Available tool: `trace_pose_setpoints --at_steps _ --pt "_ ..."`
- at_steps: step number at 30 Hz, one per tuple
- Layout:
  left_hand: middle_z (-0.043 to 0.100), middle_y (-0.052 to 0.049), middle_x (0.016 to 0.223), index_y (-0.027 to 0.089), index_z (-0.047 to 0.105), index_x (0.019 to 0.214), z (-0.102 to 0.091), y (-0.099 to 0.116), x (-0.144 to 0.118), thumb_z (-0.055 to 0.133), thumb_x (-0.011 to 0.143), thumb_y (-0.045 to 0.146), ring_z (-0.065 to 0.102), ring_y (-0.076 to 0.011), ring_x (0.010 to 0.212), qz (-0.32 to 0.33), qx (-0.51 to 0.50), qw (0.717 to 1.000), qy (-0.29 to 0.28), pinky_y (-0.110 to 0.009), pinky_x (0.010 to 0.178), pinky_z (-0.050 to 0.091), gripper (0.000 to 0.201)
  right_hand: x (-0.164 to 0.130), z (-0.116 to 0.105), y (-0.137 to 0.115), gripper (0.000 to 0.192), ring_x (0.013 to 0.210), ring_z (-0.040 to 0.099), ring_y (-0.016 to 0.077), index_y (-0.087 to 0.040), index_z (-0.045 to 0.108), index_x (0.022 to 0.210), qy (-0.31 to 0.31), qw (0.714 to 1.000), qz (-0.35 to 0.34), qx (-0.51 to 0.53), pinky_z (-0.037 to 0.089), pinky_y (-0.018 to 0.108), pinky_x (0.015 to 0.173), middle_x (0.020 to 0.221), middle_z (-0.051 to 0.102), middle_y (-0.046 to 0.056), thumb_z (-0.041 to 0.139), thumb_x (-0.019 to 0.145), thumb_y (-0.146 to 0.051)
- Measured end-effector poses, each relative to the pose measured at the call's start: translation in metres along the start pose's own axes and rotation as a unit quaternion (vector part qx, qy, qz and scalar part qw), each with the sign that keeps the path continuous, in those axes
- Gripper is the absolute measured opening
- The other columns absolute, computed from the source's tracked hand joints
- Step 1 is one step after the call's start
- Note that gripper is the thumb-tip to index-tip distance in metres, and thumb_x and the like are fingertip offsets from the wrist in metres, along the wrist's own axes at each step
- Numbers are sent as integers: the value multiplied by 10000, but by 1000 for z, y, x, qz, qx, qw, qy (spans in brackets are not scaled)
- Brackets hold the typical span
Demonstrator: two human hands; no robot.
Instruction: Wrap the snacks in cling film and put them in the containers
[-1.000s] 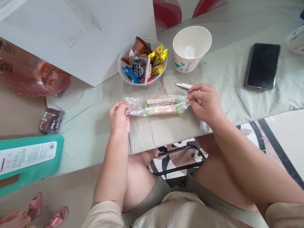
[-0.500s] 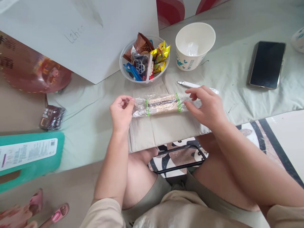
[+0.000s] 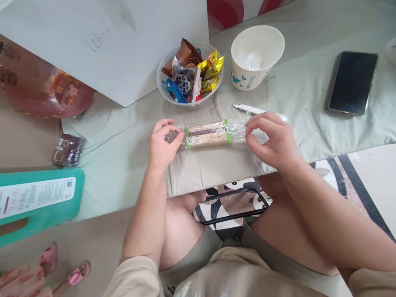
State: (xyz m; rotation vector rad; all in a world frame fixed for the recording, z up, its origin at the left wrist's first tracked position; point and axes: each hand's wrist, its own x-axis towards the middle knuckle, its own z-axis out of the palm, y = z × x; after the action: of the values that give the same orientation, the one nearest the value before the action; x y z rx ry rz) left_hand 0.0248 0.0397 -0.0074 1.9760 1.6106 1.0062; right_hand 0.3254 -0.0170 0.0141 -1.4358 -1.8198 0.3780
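A long packet in crinkled clear plastic lies across the cloth before me. Pale tan contents with a dark lengthwise stripe show through it, and green bands mark both ends of the filled part. At its left end, my left hand has thumb and forefinger closed on the wrapper beside the green band. My right hand pinches the loose clear film at the other end. Just behind the packet lies a slim white-handled tool with a metal tip, its right part near my right hand.
Beyond the packet stand a clear bowl of wrapped snacks and a white paper cup. A black phone lies at right. Left are a dark snack packet, a teal container and a large white board. Another person's sandalled feet show lower left.
The packet has shifted slightly left. My left hand has come in closer to its green band. My right thumb and forefinger, apart before, have closed on the film at the right end.
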Motion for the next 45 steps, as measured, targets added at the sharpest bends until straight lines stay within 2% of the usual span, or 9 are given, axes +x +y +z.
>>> trace_pose_setpoints --at_steps 4,9,14,17,22,27,31,37,45 --pt "731 -54 1154 235 674 897 -6 3 -4 708 808 210 663 -255 1208 46 -1 999 -5 -456 1137 478 98 1 -3 -3 128 950 722 282 -273 560 734 -11 999 -43 2 520 493 933 912 761 46 588 770 -154" --pt "734 -71 1211 257 583 1341 -4 -1 -11 829 702 205 645 -291 1259 51 15 997 -63 -505 1179 409 688 -4 -4 -3 187 835 698 226 -268 550 752 -127 984 -124 24 502 407 825 782 728 8 528 790 -86" --pt "629 23 715 279 750 1059 -6 4 -13 755 762 197 673 -240 898 54 29 997 -41 -490 1079 449 308 -10 1 -2 354 761 652 206 -259 668 1012 -169 975 -146 4 483 377 827 782 697 19 455 803 -70" --pt "618 -3 731 272 753 795 -10 9 -14 699 805 221 640 -232 839 87 60 994 -27 -488 1033 468 75 -12 3 -3 339 819 652 238 -242 698 1046 -197 966 -166 -27 468 405 865 813 704 43 504 786 -143" --pt "690 -81 1256 250 753 1102 -10 11 -17 752 745 239 639 -288 1197 110 58 990 -59 -461 1111 482 357 -13 3 -7 111 843 659 242 -239 661 835 -199 963 -177 -40 456 415 864 875 739 56 553 863 -236" --pt "748 -43 1012 256 746 832 -12 10 -14 689 825 201 702 -268 1088 137 31 988 -67 -498 1114 498 79 -12 1 -9 67 988 713 257 -232 617 806 -234 956 -174 9 476 415 914 1121 790 69 566 804 -190" --pt "745 -54 1176 261 766 1028 -13 13 -14 734 793 229 673 -291 1197 153 21 984 -91 -509 1141 485 239 -12 0 -11 73 1011 710 271 -229 608 780 -238 954 -180 -26 444 408 850 1217 785 58 574 844 -229" --pt "780 -49 1047 256 764 839 -7 17 -16 664 856 222 704 -262 1106 157 40 980 -119 -469 1047 541 107 -20 14 -24 276 829 665 270 -222 675 1090 -172 961 -166 -139 389 410 792 909 784 63 664 885 -406" --pt "775 -71 1154 237 783 1017 -4 20 -16 652 888 247 708 -246 1080 166 59 976 -126 -425 995 544 184 -25 34 -37 104 846 611 264 -238 668 900 -112 968 -136 -180 354 400 761 879 745 59 598 934 -307"
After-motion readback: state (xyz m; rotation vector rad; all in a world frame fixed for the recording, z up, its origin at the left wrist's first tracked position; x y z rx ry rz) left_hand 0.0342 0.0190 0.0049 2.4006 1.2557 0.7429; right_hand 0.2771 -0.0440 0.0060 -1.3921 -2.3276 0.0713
